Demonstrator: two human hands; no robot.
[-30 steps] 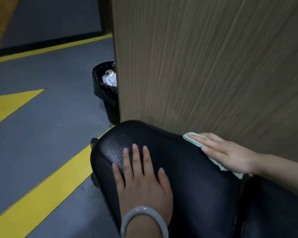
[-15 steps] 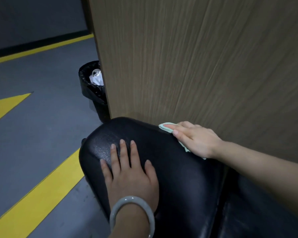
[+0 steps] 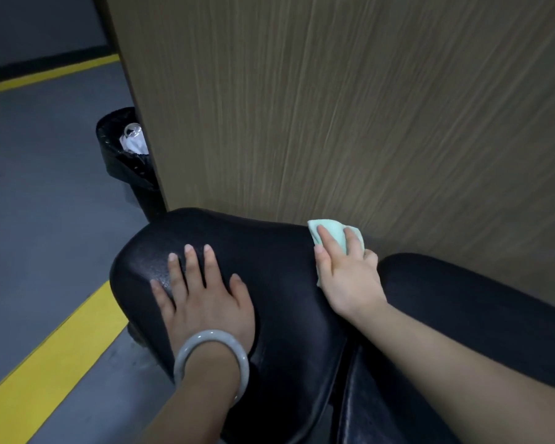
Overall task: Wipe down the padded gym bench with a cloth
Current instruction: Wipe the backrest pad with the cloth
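The black padded bench (image 3: pixel 269 257) fills the lower middle of the head view, its seat pad ending on the left and a second pad running off to the right. My left hand (image 3: pixel 202 299), with a pale bangle on the wrist, lies flat on the seat pad with fingers spread. My right hand (image 3: pixel 346 270) presses a light green cloth (image 3: pixel 329 230) onto the pad's far edge, close to the wooden panel. Most of the cloth is hidden under the palm.
A tall wood-grain panel (image 3: pixel 334 107) stands directly behind the bench. A black lined waste bin (image 3: pixel 125 165) with white rubbish sits on the grey floor at the panel's left corner. Yellow floor stripes (image 3: pixel 55 357) run to the left of the bench.
My right hand has turned so its fingers point away from me, with the cloth still at the pad's far edge. The left hand stays flat on the pad. The view has shifted.
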